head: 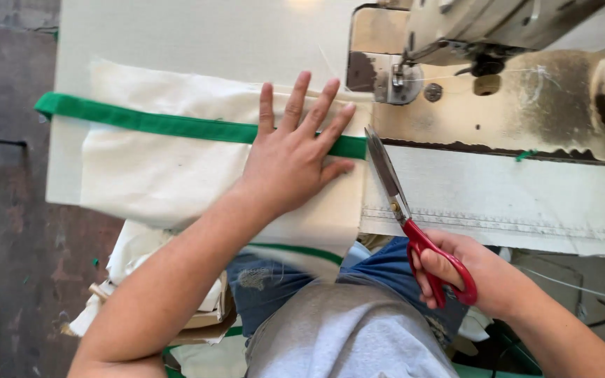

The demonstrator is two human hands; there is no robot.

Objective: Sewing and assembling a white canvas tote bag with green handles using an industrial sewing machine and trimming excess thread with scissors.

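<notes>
Two hands, one pair of scissors, and not much room for error here. The left hand (292,157) lies flat and open, fingers spread, pressing down on the cream fabric (162,168) and right across the green binding strip (148,123) sewn along it. The right hand (467,276) is closed around the red handles of the scissors (404,210), with the blades pointing up toward the end of that green strip, just beside the left fingertips.

The fabric sits on the pale sewing table (197,31), hanging off the near edge into the person's lap, with the green strip running from the far left edge over to the sewing machine (491,63) at the right. I can't tell whether the blades are parted or together; they look nearly shut from this angle.

What I'd worry about:
- The blade tips are really close to the left index and middle fingers. A quick snip without shifting that hand could nick a finger.
- The blades lie near the cream cloth too, so a sloppy angle could cut into the panel instead of only the strip or thread.
- There's a lot of fabric draped off the table. If the left hand lifts, the weight could drag the piece down and pull the strip off line.
- The machine's needle area is just above the cut spot, so the scissor tips could knock it.
</notes>
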